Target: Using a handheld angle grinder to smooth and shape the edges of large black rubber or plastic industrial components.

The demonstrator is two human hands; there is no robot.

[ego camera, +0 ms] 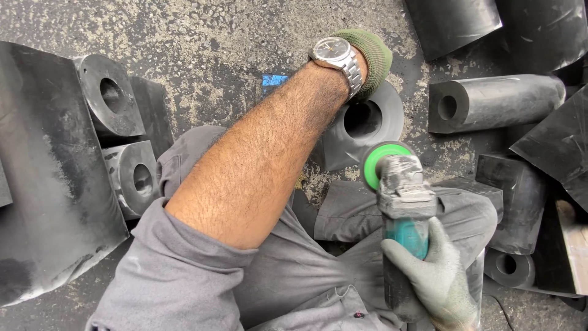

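Grinder [401,202] gripped by right hand [438,276]; left hand [370,58] on rubber block [364,122], grip unclear.

Black rubber blocks [116,138] with holes lie left, a long cylinder [496,101] right, on gritty ground [214,43]

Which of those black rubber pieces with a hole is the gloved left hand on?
The grey-black cone-shaped block just beyond the grinder; the left hand rests on its top.
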